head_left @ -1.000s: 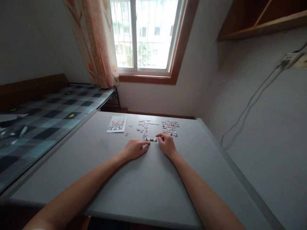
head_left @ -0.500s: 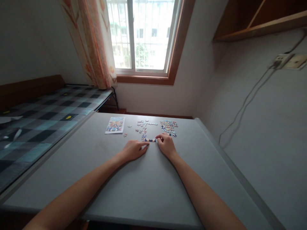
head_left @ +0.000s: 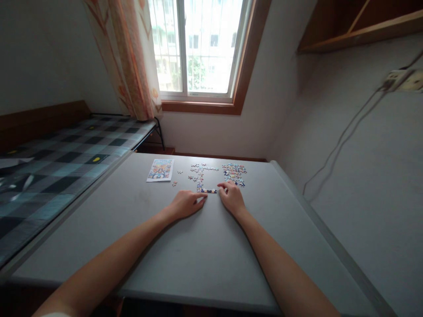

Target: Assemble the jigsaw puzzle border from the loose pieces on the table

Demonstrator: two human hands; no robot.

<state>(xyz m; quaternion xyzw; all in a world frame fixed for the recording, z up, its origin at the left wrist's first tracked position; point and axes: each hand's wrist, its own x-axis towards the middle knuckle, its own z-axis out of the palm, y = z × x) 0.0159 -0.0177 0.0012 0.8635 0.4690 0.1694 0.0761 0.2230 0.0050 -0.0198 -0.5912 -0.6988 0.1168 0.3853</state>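
Note:
A partly joined jigsaw puzzle (head_left: 200, 182) lies on the grey table, its bottom row (head_left: 209, 191) dark blue and yellowish. My left hand (head_left: 187, 203) rests on the table in front of that row; its fingers are stretched out and the index fingertip touches the row's lower edge. Just past the row's right end is my right hand (head_left: 231, 196), palm down, with bent fingers and the thumb a little apart from the index finger. No piece shows clearly between them. Loose puzzle pieces (head_left: 234, 171) lie in a heap beyond the right hand.
A printed picture sheet (head_left: 160, 171) lies on the table (head_left: 185, 259) left of the puzzle, with a few single pieces (head_left: 175, 183) between. A bed with a checked cover (head_left: 66, 163) stands along the left. A window, a curtain and walls surround the far side.
My right hand has drawn slightly away from the right end of the bottom row. My left hand keeps its place at the row. The whole view has shifted a little.

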